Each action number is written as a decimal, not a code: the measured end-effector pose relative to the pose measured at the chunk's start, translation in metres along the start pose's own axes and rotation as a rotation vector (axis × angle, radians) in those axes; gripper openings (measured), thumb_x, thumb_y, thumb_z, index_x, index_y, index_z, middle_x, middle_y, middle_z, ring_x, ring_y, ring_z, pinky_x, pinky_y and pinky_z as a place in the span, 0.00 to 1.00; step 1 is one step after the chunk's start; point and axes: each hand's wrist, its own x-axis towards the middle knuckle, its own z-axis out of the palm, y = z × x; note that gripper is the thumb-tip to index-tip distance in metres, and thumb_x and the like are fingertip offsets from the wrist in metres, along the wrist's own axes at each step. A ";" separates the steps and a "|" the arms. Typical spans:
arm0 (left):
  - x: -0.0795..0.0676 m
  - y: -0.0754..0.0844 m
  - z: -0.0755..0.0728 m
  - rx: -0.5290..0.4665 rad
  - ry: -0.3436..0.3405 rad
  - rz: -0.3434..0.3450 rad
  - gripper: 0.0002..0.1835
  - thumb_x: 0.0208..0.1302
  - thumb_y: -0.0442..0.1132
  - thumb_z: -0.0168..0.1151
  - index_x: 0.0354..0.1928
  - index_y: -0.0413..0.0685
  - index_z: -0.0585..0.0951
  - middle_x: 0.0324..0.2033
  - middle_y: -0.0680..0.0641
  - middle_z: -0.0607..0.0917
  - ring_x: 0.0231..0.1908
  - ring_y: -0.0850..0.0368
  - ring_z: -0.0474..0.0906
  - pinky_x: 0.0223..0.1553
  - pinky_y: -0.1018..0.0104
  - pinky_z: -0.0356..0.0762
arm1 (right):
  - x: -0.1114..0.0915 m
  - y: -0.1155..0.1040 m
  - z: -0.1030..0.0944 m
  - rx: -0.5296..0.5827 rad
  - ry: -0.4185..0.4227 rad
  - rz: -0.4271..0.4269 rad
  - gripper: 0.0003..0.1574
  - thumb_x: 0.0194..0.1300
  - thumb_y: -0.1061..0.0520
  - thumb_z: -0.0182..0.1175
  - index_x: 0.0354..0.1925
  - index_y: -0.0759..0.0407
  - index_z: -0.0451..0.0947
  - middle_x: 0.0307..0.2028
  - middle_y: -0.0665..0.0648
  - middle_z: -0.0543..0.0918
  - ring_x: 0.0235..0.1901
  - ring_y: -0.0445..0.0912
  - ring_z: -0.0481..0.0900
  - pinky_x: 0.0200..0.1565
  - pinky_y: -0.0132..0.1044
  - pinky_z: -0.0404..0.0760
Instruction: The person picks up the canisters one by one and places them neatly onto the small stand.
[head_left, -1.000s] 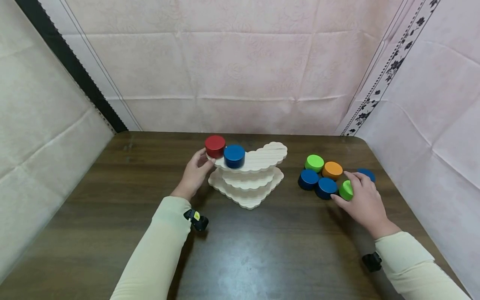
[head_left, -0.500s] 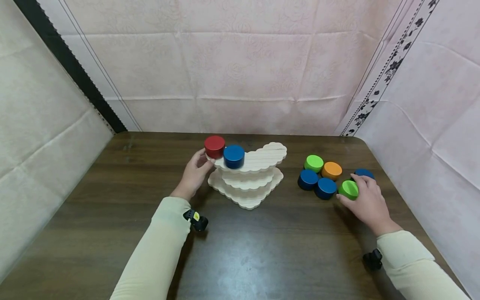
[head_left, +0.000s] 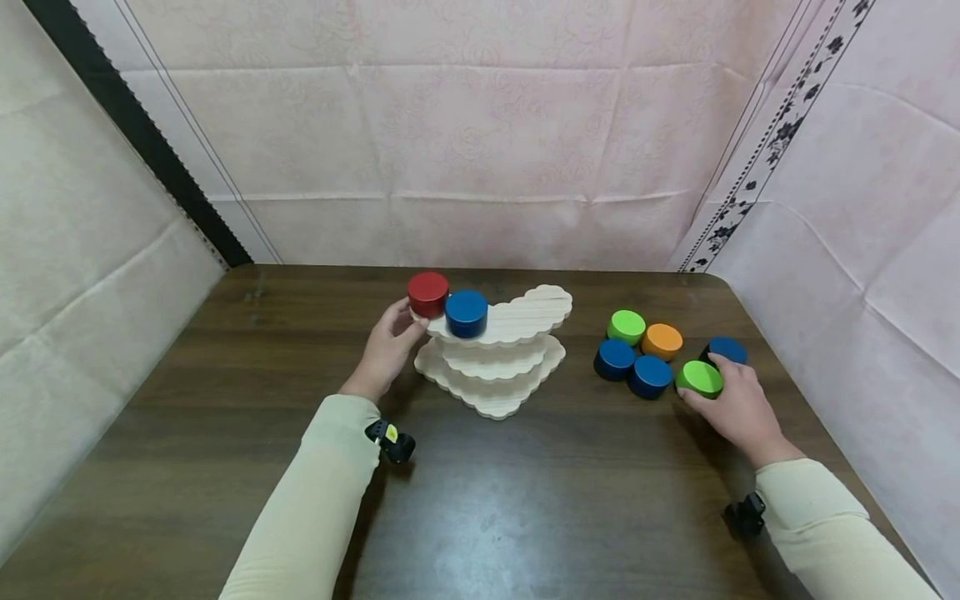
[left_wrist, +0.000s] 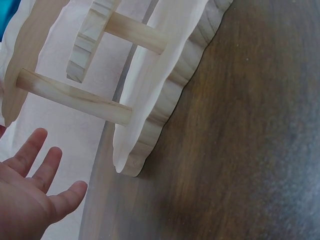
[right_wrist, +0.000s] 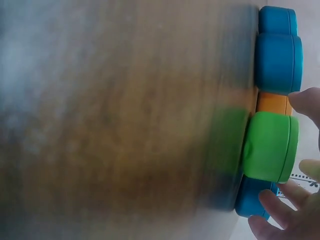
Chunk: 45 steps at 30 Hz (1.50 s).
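Note:
A tiered pale wooden stand [head_left: 517,321] with scalloped boards and dowel posts stands mid-table. On its top board sit a red tin [head_left: 428,293] and a blue tin [head_left: 467,313]. My left hand [head_left: 386,350] pinches the top board's left end beside the red tin; three of its fingers stretch out free in the left wrist view. Over on the right, my right hand [head_left: 738,408] reaches round a green tin [head_left: 700,379], with its thumb in front and fingers at the far side. In the right wrist view the thumb sits apart from that green tin [right_wrist: 270,145].
Two blue tins [head_left: 615,358], an orange tin [head_left: 662,341] and another green tin [head_left: 626,327] cluster left of my right hand. One more blue tin [head_left: 726,350] stands behind it. Pale cloth walls [head_left: 487,150] rise behind and beside the brown table [head_left: 480,500].
My right hand has shifted slightly right and its fingers have drawn back, showing more of the green tin and of the blue tin behind. My left hand stays at the stand.

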 end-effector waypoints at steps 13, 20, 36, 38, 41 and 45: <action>0.000 0.001 0.000 -0.002 0.003 -0.014 0.32 0.71 0.52 0.53 0.73 0.55 0.58 0.68 0.42 0.66 0.68 0.44 0.60 0.65 0.39 0.59 | 0.009 0.006 0.000 0.061 -0.125 0.063 0.56 0.64 0.41 0.59 0.68 0.80 0.47 0.58 0.83 0.58 0.50 0.69 0.64 0.50 0.66 0.71; 0.000 0.002 0.000 0.000 0.003 -0.018 0.32 0.70 0.52 0.53 0.73 0.56 0.59 0.68 0.43 0.66 0.68 0.44 0.60 0.65 0.39 0.59 | 0.012 0.006 0.000 0.070 -0.133 0.068 0.52 0.64 0.48 0.60 0.67 0.81 0.48 0.57 0.83 0.59 0.48 0.69 0.64 0.50 0.64 0.71; 0.001 0.001 0.000 0.006 0.002 -0.008 0.32 0.70 0.53 0.54 0.72 0.56 0.60 0.68 0.43 0.67 0.67 0.45 0.61 0.65 0.40 0.61 | 0.012 0.004 -0.001 0.074 -0.108 0.070 0.52 0.62 0.49 0.62 0.67 0.80 0.49 0.55 0.82 0.59 0.46 0.67 0.64 0.46 0.62 0.73; 0.001 0.001 0.000 0.008 0.001 -0.003 0.32 0.70 0.52 0.54 0.72 0.56 0.59 0.68 0.43 0.67 0.67 0.44 0.61 0.65 0.40 0.60 | 0.011 0.003 -0.003 0.078 -0.087 0.068 0.52 0.62 0.48 0.62 0.67 0.80 0.49 0.55 0.82 0.59 0.46 0.67 0.64 0.44 0.61 0.73; 0.001 0.002 0.000 0.006 0.002 -0.003 0.32 0.70 0.52 0.54 0.72 0.55 0.60 0.68 0.43 0.67 0.68 0.44 0.61 0.65 0.40 0.60 | 0.010 0.000 -0.005 0.086 -0.061 0.063 0.52 0.62 0.48 0.63 0.67 0.79 0.50 0.55 0.82 0.58 0.46 0.67 0.64 0.43 0.61 0.72; 0.000 0.001 -0.001 0.004 -0.002 -0.006 0.32 0.70 0.52 0.54 0.72 0.56 0.59 0.68 0.43 0.66 0.68 0.44 0.61 0.65 0.39 0.60 | 0.009 -0.006 -0.006 0.103 -0.039 0.052 0.52 0.60 0.48 0.65 0.66 0.78 0.51 0.56 0.81 0.57 0.47 0.67 0.63 0.43 0.61 0.72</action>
